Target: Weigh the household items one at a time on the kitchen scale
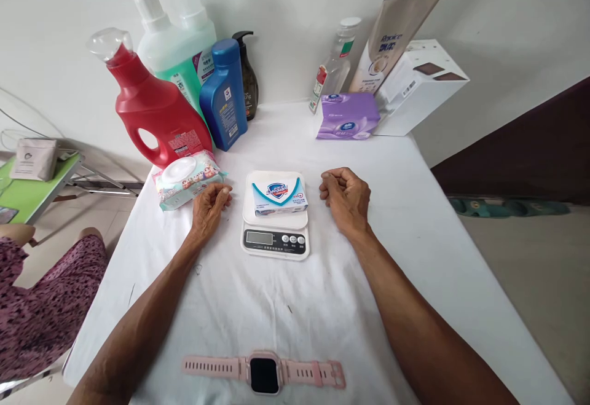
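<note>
A boxed Safeguard soap bar (279,196) lies on the platform of a white kitchen scale (251,214), between my two hands. The scale's display (259,238) looks blank. To the left of the scale, my left hand (209,208) rests on the cloth with its fingers curled in, close beside a pack of wet wipes (182,177). On the other side my right hand (345,199) rests likewise, fingers curled, apart from the scale. I make out nothing in either hand. Nearer to me, a pink smartwatch (264,373) lies stretched out flat.
Behind on the left stand a red detergent bottle (157,107), green liquid bottles (182,55), a blue bottle (225,98) and a dark pump bottle (249,79). Back right are a clear bottle (332,64), a Rejoice tube (391,36), a purple tissue pack (349,116) and a white box (421,94). Someone sits at left.
</note>
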`<action>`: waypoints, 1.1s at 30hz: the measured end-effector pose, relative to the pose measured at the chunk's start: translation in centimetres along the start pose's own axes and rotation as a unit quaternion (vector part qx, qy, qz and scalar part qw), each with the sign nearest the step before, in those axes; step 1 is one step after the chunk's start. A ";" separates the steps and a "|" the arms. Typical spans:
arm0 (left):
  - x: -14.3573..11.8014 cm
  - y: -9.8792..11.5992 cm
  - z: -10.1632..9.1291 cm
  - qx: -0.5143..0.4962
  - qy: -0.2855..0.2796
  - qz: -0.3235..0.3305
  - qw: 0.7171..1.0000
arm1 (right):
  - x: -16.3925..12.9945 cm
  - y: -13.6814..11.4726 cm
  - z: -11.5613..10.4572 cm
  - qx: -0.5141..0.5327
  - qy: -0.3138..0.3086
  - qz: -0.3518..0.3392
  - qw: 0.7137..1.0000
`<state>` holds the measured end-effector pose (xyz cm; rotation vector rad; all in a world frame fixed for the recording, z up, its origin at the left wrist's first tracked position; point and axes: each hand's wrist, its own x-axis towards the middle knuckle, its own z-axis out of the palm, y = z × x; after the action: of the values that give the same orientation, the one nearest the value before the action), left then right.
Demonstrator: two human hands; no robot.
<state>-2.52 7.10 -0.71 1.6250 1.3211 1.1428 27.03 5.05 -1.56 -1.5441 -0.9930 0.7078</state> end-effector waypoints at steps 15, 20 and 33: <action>0.1 -0.3 0.0 -0.001 -0.006 0.000 1.000 | -0.1 0.2 0.1 0.004 -0.003 -0.007 1.000; 0.1 -0.5 0.0 -0.004 -0.011 -0.002 1.000 | -0.1 0.3 0.0 -0.003 -0.004 -0.010 1.000; -0.8 -0.7 -0.3 -0.010 0.000 -0.001 1.000 | -0.1 0.6 0.3 0.011 -0.009 -0.017 1.000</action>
<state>-3.05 6.43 -1.43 1.6084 1.3066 1.1506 26.90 5.08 -2.22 -1.5013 -1.0189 0.7076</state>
